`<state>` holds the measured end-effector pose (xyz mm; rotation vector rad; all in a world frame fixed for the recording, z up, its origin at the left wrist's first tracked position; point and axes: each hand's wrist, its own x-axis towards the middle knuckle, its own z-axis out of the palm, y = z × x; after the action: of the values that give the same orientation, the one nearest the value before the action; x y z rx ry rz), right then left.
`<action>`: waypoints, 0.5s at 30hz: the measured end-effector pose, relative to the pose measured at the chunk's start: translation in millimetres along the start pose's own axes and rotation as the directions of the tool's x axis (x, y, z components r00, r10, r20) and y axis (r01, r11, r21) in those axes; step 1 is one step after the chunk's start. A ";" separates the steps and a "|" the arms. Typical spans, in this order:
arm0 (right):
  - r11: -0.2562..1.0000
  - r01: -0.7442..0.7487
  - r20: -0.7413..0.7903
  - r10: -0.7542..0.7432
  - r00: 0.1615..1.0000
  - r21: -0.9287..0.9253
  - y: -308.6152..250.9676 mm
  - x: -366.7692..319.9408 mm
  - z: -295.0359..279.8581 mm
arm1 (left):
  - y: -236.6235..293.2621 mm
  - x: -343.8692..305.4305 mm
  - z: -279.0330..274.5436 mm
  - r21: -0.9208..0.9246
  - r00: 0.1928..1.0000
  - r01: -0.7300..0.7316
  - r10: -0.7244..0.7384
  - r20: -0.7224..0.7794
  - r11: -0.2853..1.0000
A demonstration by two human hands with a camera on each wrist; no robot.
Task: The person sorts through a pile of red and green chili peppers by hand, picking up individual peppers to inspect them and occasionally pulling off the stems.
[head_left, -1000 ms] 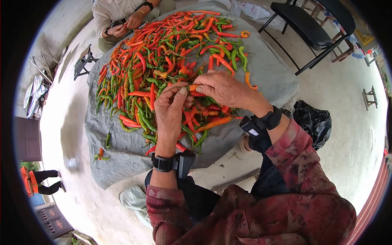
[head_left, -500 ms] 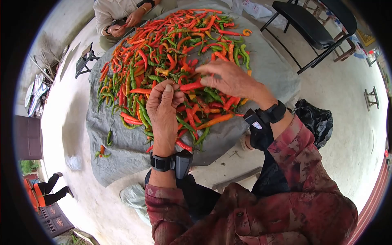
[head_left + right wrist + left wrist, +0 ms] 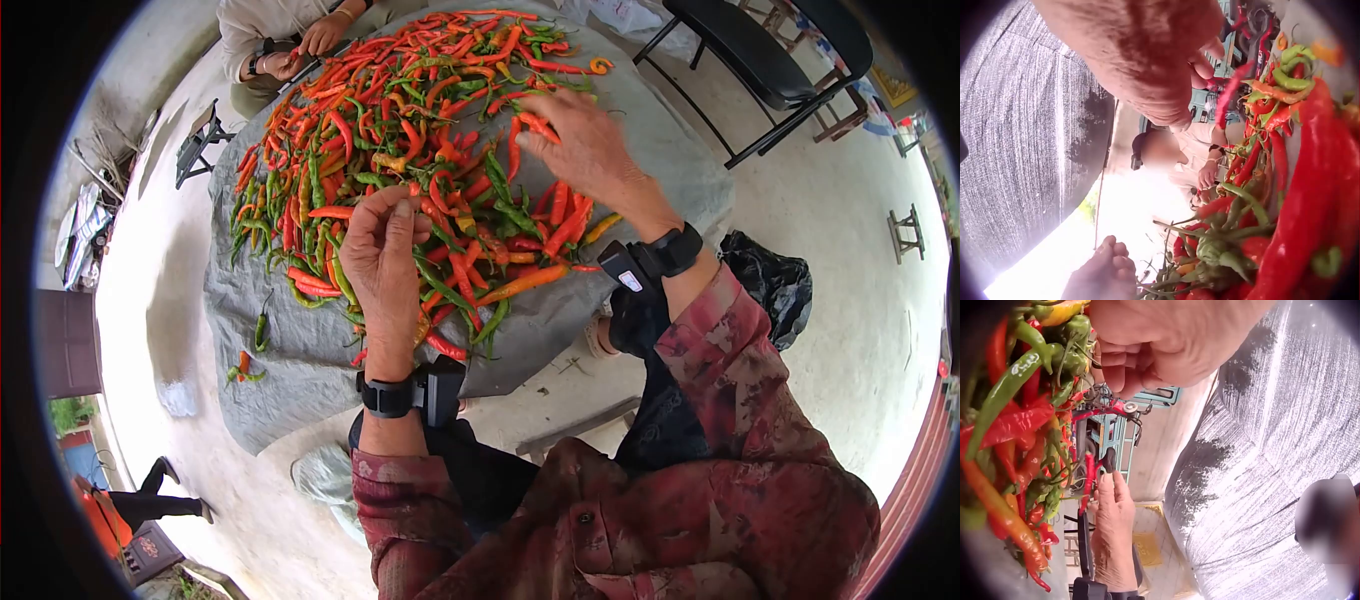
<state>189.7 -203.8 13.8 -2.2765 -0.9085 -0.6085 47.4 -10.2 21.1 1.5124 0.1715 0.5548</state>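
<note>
A large heap of red, green and orange chili peppers [image 3: 400, 130] covers a grey cloth [image 3: 290, 390]. My left hand [image 3: 382, 240] hovers over the near side of the heap. Its fingers are curled, the thumb close to the index fingertip, and no pepper shows between them in the left wrist view. My right hand [image 3: 590, 150] is raised over the right side of the heap with fingers and thumb spread. A red chili pepper [image 3: 1089, 481] appears beside its fingertips, not enclosed by them. In the right wrist view that pepper is blurred, just below the fingers.
Across the heap, another person's hands [image 3: 300, 50] are at work. A black folding chair [image 3: 745, 60] stands at the far right, a small folding stool [image 3: 200, 145] at the left. A black plastic bag [image 3: 765, 290] lies on the floor right of my knee. Someone in orange [image 3: 105, 515] is at far left.
Both hands were together at an orange pepper, then at a red one. The right hand has since moved away to the right and its fingers have spread. The left hand has shifted slightly left.
</note>
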 end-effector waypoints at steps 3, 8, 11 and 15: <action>0.992 -0.119 0.587 0.068 0.807 0.049 -21.2 -5.4 -10.8 | 2.3 -2.7 4.8 0.142 0.998 -0.054 0.047 0.049 0.988; 0.993 -0.079 0.751 -0.014 0.660 0.089 -15.2 -6.8 -6.2 | -0.6 -3.7 13.4 0.184 0.994 -0.064 0.047 0.095 0.981; 0.921 -0.185 0.593 -0.058 0.803 0.342 -8.3 -1.9 -9.3 | 0.2 -6.5 18.1 0.157 0.989 -0.047 0.023 0.148 0.987; 0.538 -0.552 0.638 0.034 0.769 0.637 -22.1 -0.7 -18.3 | -0.9 -8.7 25.5 0.262 0.962 -0.063 -0.011 0.272 0.963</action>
<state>169.7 -203.7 34.4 -1.6451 -0.7536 0.6223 51.4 -36.9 20.1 1.8412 0.0134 0.3481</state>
